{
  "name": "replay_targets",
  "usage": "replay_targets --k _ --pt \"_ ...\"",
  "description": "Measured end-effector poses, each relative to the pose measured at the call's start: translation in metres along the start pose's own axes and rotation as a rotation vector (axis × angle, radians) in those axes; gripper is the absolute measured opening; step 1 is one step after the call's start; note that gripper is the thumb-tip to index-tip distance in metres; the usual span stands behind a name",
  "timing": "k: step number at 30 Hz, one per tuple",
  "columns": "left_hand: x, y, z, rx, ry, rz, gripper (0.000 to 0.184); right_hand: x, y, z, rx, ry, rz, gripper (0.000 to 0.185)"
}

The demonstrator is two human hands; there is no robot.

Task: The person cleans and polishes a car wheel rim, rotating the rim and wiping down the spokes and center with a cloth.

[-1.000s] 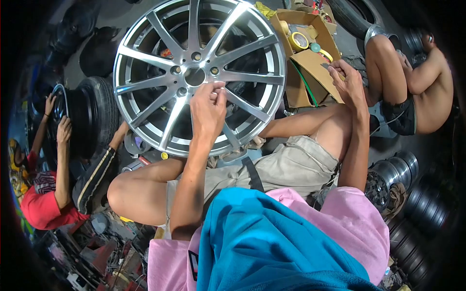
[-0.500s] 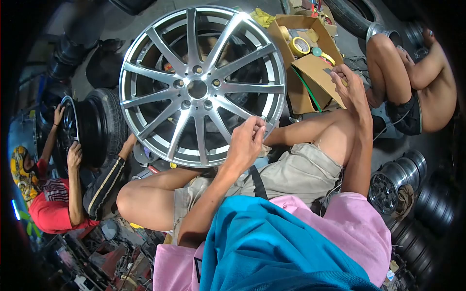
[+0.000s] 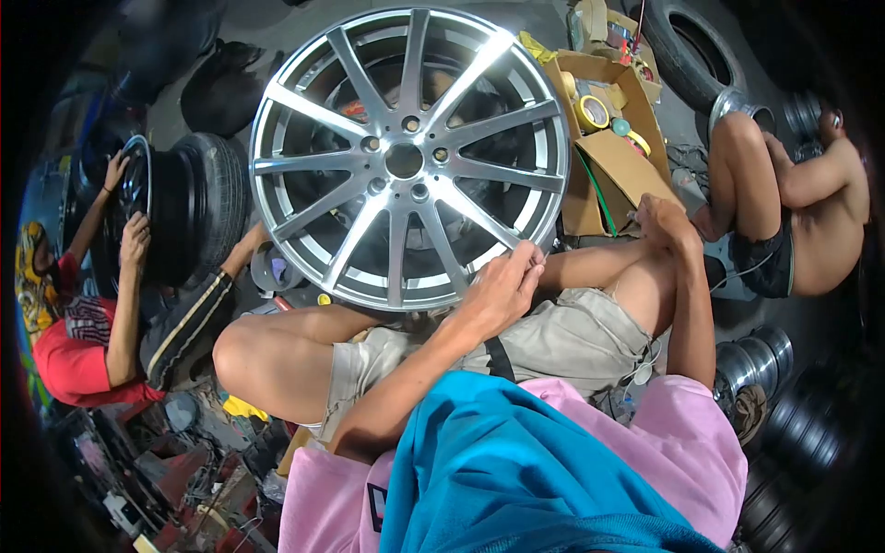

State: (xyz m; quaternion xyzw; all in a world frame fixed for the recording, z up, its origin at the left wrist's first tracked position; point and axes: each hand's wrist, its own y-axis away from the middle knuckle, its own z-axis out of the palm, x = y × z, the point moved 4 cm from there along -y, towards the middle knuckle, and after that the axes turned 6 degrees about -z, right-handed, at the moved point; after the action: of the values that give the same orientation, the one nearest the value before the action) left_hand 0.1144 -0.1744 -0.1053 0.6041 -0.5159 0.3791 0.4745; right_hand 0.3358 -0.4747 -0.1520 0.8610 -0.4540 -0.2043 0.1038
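A large silver multi-spoke alloy wheel rim (image 3: pixel 404 161) lies face up in front of my crossed legs. My left hand (image 3: pixel 505 284) is at its lower right edge, with the fingers curled together at the outer end of a spoke. Whatever is pinched there, if anything, is too small to name. My right hand (image 3: pixel 666 223) is closed above my right knee, apart from the wheel and beside the open flap of a cardboard box (image 3: pixel 619 166). Its fingers hide what they may hold.
Yellow tape rolls (image 3: pixel 592 112) sit in the box. At left a person in a red shirt (image 3: pixel 78 355) handles another wheel beside a tyre (image 3: pixel 212 207). Another person (image 3: pixel 816 203) crouches at right. A tyre (image 3: pixel 693 55) lies at the back; rims (image 3: pixel 751 355) are stacked at right.
My right hand has come down and its fingers have closed. My left hand has moved slightly right and down along the wheel's edge. The whole view has shifted a little.
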Motion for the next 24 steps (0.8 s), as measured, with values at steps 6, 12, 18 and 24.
replay_targets --k 6,12,18,24 --pt "0.003 0.004 -0.008 0.005 0.005 0.014 0.011 -0.031 -0.009 -0.005 -0.076 0.017 -0.148 0.020" --pt "0.007 0.011 -0.018 0.062 -0.007 0.055 0.012 -0.060 -0.013 -0.021 -0.207 -0.359 0.052 0.025" --pt "0.007 0.015 -0.020 0.062 -0.032 0.059 0.013 -0.082 -0.012 -0.037 -0.096 -0.427 0.161 0.021" --pt "0.005 0.012 -0.020 0.045 -0.036 0.075 0.014 -0.066 -0.015 -0.029 0.025 -0.364 0.036 0.021"
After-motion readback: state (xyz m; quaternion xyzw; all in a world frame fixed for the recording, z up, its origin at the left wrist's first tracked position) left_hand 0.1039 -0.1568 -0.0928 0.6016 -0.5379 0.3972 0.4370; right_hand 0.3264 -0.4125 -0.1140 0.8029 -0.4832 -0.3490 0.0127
